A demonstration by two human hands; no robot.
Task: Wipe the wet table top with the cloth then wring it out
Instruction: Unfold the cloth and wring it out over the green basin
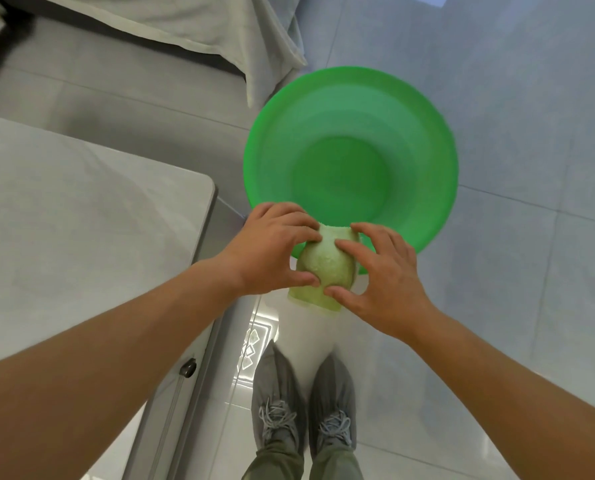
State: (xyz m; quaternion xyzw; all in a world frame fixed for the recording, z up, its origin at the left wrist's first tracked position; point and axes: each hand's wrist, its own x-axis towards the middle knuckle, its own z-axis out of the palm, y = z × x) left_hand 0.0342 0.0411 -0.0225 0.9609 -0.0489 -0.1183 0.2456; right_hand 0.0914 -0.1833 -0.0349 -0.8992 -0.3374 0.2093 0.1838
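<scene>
A pale green cloth [325, 268] is bunched into a rounded wad in mid-air, just past the right edge of the grey table top [81, 216]. My left hand [271, 249] grips its left side with thumb and fingers. Its right side is held by my right hand [382, 278], thumb low and fingers on top. The cloth hangs over the near rim of a bright green plastic basin [351, 157] that stands on the floor. The basin looks empty.
The table's rounded corner [209, 188] sits just left of my hands. A bed with a pale sheet [192, 26] lies at the top. My feet in grey shoes [303, 407] stand on the glossy tiled floor [517, 140], which stretches to the right.
</scene>
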